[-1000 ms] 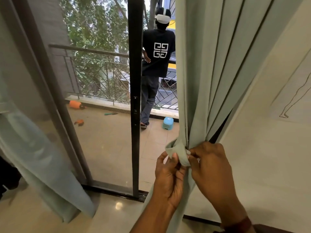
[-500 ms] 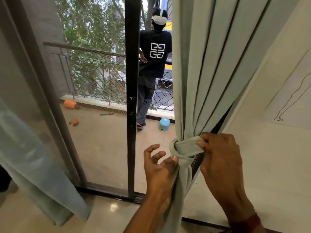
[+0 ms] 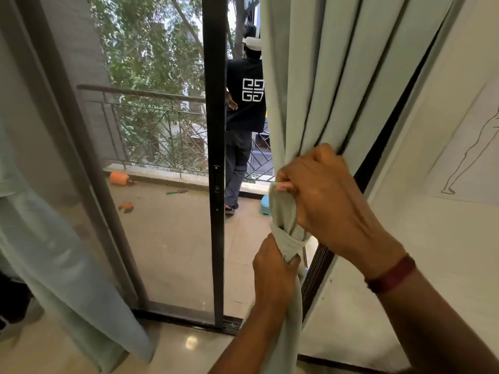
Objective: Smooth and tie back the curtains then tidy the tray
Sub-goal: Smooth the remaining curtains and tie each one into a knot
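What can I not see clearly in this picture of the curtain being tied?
1. The tray: nowhere in the head view.
2. The knot in the right curtain: the right hand covers its upper part and the left hand its lower part, so whether it is finished cannot be told.
3. Curtain top: cut off by the upper edge.
4. The person on the balcony: half hidden behind curtain and door frame.
5. The orange things outside: too small to name.

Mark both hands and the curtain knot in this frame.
left hand (image 3: 272,269), head view, back of hand, gripping the curtain (image 3: 324,90) below the knot.
right hand (image 3: 324,195), head view, back of hand, gripping the fabric end.
curtain knot (image 3: 290,240), head view, wrapped fabric between hands.
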